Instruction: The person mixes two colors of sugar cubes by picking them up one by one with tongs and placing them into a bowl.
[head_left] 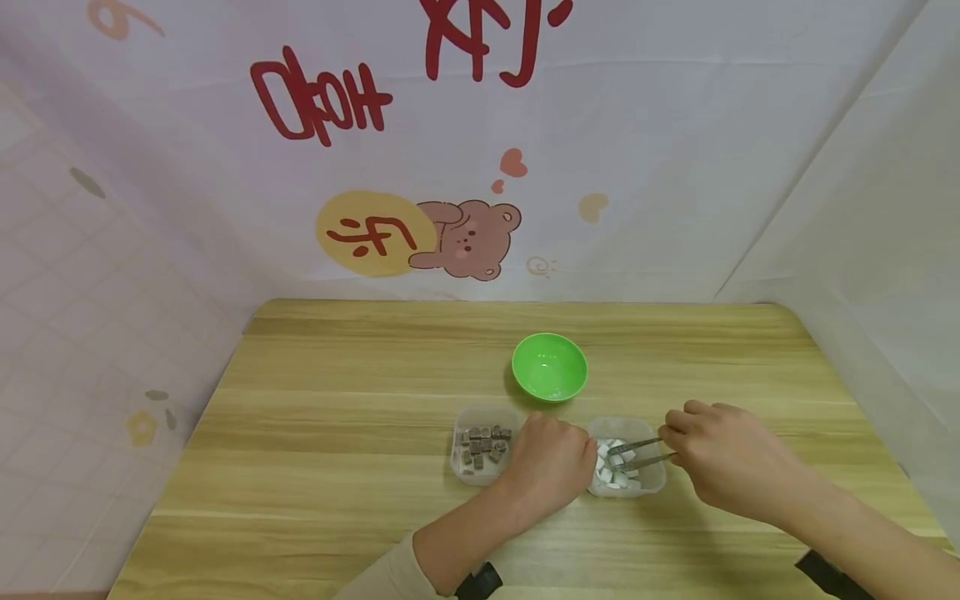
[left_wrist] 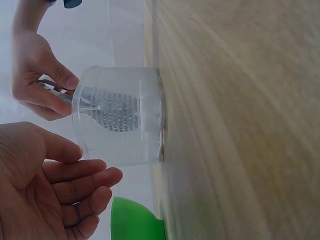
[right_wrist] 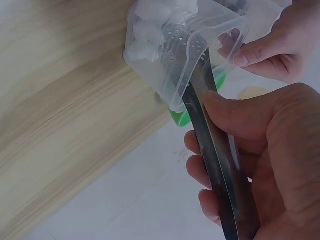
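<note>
In the head view my right hand (head_left: 723,458) grips metal tongs (head_left: 651,460), whose two arms reach apart into a clear plastic container (head_left: 654,483) of white cubes (head_left: 615,477). The tongs' perforated ends (left_wrist: 117,112) show through the container wall in the left wrist view, close to the cubes at the bottom. My left hand (head_left: 551,462) pinches the container's near side at the rim, thumb on one face and fingers on the other. Whether a cube sits between the tongs' ends, I cannot tell.
A second clear container (head_left: 463,467) with several grey-brown metallic cubes (head_left: 483,446) stands to the left of the left hand. Behind both containers is a green bowl (head_left: 550,367). All stand on a wood-grain table (head_left: 337,400), with a printed white cloth (head_left: 637,125) hanging behind it.
</note>
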